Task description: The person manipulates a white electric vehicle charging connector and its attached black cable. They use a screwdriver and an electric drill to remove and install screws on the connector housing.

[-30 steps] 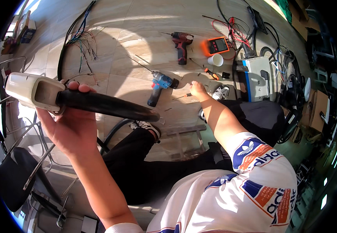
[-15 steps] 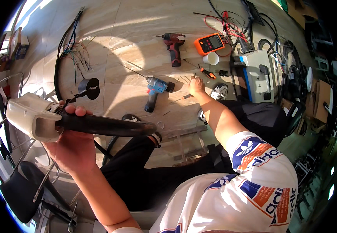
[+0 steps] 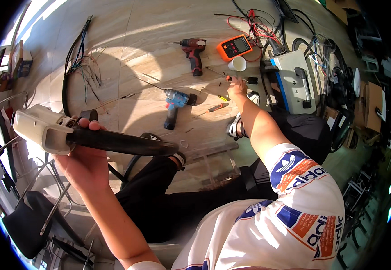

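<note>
"What's in your head view?"
"Floor [image 3: 184, 82] shows between the red drill [image 3: 193, 53] and blue drill [image 3: 173, 107]. My left hand [image 3: 83, 166] grips the white-and-black handle [image 3: 116, 141]. My right hand [image 3: 237, 88] touches the orange screwdriver [image 3: 229, 78]; I can't tell if it's closed."

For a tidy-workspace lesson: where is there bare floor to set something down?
Free: the floor between the loose wires and the red drill, and beyond that drill. Crowded: around the right hand, with cup, meter and case close by.
</note>
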`<move>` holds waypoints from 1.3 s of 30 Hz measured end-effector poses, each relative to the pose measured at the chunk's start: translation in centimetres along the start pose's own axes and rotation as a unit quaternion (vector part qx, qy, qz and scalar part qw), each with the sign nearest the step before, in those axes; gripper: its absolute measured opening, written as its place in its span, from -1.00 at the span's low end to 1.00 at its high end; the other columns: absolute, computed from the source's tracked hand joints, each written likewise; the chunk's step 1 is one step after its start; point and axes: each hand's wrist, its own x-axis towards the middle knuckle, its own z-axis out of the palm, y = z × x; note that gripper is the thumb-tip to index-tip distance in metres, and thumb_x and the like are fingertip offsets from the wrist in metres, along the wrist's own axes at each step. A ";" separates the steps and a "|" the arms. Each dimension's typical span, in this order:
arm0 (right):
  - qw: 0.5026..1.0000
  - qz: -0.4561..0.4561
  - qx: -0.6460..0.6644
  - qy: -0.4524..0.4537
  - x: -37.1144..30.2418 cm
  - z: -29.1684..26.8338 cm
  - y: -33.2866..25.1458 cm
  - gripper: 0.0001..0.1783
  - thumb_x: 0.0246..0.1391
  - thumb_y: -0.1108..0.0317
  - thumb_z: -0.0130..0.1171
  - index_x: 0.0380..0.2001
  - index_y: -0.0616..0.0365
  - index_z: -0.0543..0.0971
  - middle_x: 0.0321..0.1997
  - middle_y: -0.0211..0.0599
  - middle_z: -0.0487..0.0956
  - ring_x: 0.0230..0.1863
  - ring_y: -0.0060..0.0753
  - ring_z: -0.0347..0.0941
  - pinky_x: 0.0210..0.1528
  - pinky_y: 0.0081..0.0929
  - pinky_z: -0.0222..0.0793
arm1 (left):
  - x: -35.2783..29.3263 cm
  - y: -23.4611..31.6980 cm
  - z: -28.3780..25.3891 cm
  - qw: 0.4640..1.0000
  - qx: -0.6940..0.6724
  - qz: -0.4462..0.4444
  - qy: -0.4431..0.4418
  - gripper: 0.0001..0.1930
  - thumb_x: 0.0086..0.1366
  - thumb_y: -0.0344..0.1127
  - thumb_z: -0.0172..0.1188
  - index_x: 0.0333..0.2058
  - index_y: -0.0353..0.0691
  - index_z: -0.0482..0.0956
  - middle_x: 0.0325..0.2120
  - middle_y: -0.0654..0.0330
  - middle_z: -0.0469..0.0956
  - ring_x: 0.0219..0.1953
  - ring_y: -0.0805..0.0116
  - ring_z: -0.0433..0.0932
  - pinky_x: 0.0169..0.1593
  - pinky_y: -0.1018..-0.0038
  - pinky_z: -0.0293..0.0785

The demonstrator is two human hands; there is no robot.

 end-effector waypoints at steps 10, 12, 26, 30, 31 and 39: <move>0.994 -0.085 -0.072 0.001 1.2 1.6 3.5 -0.63 0.07 0.21 0.32 -0.08 0.08 0.54 -0.09 -0.05 0.59 0.04 0.11 0.50 0.06 0.01 0.45 | 1.3 1.0 -2.0 0.998 -0.047 -0.043 0.005 -0.20 0.39 0.06 0.22 0.27 -0.54 0.18 -0.04 0.00 0.49 0.05 0.08 0.45 0.28 0.12 0.30; 0.997 -0.074 -0.025 -0.004 0.5 0.1 3.1 -0.65 0.08 0.23 0.29 -0.11 0.15 0.52 -0.10 0.05 0.61 -0.02 0.18 0.54 0.04 0.01 0.47 | 1.8 1.4 -1.9 0.998 -0.045 -0.034 0.018 -0.29 0.41 0.08 0.16 0.22 -0.48 0.27 -0.05 -0.04 0.53 0.02 0.02 0.50 0.22 0.05 0.38; 0.840 -0.352 0.399 0.110 -18.0 -26.5 -10.8 -0.59 0.16 0.38 0.23 0.08 0.22 0.53 -0.19 -0.10 0.69 -0.20 -0.24 0.66 -0.12 -0.36 0.53 | 3.4 5.6 -4.0 0.995 -0.069 0.009 -0.073 -0.19 0.43 0.37 -0.19 0.02 -0.44 0.43 -0.10 -0.22 0.57 0.01 -0.21 0.58 0.09 -0.08 0.52; 0.891 -0.313 0.328 0.033 -19.7 -29.2 -12.9 -0.64 0.13 0.29 0.23 -0.03 0.23 0.57 -0.15 -0.01 0.66 -0.15 -0.10 0.63 -0.12 -0.27 0.53 | 2.7 5.6 -3.4 0.992 0.026 0.102 0.070 -0.07 0.44 0.42 -0.36 0.05 -0.55 0.40 -0.13 -0.24 0.58 0.01 -0.25 0.58 0.03 -0.01 0.56; 0.910 -0.296 0.286 0.045 -18.0 -27.8 -12.5 -0.64 0.11 0.27 0.23 -0.06 0.22 0.57 -0.15 0.00 0.65 -0.14 -0.02 0.61 -0.08 -0.23 0.52 | 2.6 5.9 -3.8 0.990 0.037 0.113 0.073 -0.10 0.45 0.40 -0.37 0.05 -0.52 0.42 -0.15 -0.24 0.58 0.01 -0.26 0.58 0.05 -0.07 0.55; 0.991 -0.099 0.071 -0.053 -4.7 -3.4 -0.2 -0.66 0.10 0.22 0.24 -0.05 0.00 0.59 -0.04 -0.04 0.61 0.06 0.10 0.52 0.09 -0.04 0.44 | 1.0 8.3 -7.9 0.997 -0.008 0.082 0.008 -0.37 0.50 0.15 -0.19 0.10 -0.42 0.37 -0.08 -0.25 0.52 0.06 -0.17 0.52 0.18 -0.07 0.45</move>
